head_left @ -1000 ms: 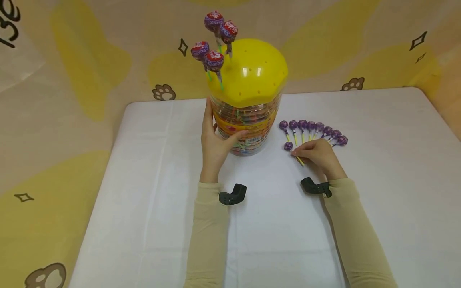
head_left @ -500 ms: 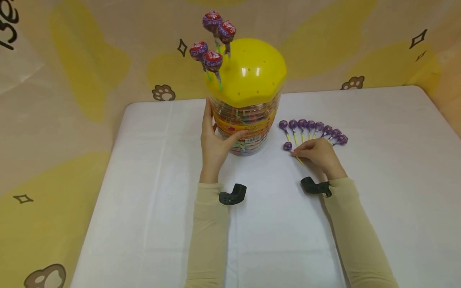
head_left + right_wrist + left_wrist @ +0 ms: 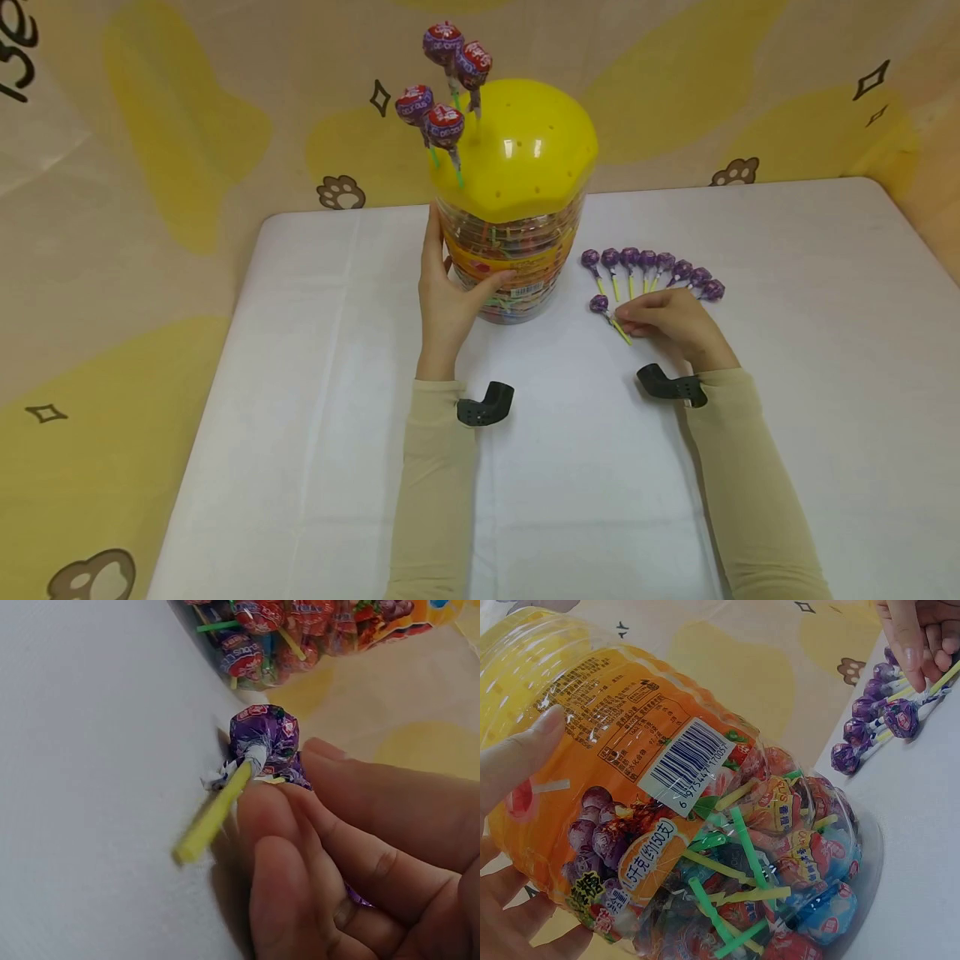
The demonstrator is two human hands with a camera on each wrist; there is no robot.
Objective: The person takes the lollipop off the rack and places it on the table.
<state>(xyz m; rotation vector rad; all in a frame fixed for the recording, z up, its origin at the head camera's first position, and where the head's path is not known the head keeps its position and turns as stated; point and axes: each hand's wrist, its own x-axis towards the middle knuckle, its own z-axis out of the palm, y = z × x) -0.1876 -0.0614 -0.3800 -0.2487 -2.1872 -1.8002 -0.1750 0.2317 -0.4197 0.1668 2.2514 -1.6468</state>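
My left hand (image 3: pixel 450 304) grips a large clear candy jar (image 3: pixel 517 258) with a domed yellow lid (image 3: pixel 525 158). The thumb lies across the orange label (image 3: pixel 622 727), while the other fingers reach round the far side. Several red-and-purple lollipops (image 3: pixel 444 125) stand in the lid's left side, sticks down. To the right of the jar, a purple lollipop (image 3: pixel 599 304) lies on the white table, its yellow stick (image 3: pixel 214 814) pointing toward the front. Beside that stick is my right hand (image 3: pixel 667 321), its thumb and fingers parted in the right wrist view.
Several purple lollipops (image 3: pixel 630 258) form a curved row just behind the right hand. The white table (image 3: pixel 337 417) ends at a patterned yellow-and-beige backdrop (image 3: pixel 652 100). Small holes dot the lid, and wrapped lollipops (image 3: pixel 810 855) fill the jar.
My right hand has let go of the purple lollipop and shifted slightly right, showing more of the yellow stick. The left hand and jar have stayed in place.
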